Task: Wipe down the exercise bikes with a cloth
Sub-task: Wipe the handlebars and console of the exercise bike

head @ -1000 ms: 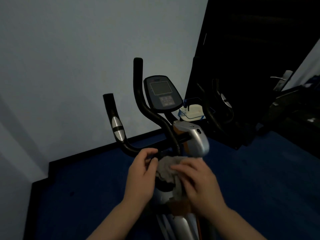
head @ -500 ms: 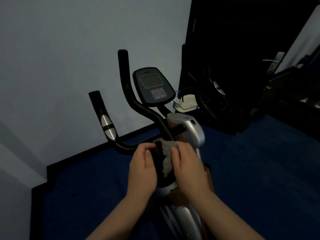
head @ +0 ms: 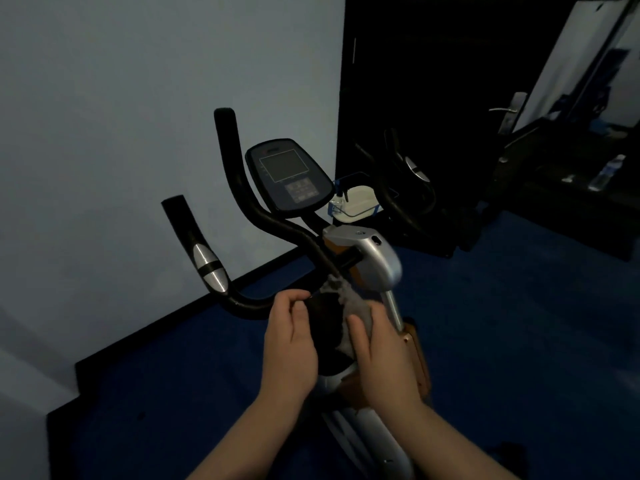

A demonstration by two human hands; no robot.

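Note:
An exercise bike with black handlebars, a dark console and a silver-orange column stands before me. A grey cloth is pressed against a dark part of the column, just below the handlebar joint. My right hand holds the cloth from the right side. My left hand cups the same dark part from the left, with its fingers curled around it.
A pale wall runs along the left, with blue floor below it. Behind the bike stand a white basin and a second bike's dark handlebars. At right are a door handle and a water bottle.
Both hands and the cloth have moved up the column toward the handlebar joint, and my right hand shifted from lying on top of the cloth to gripping it from the side.

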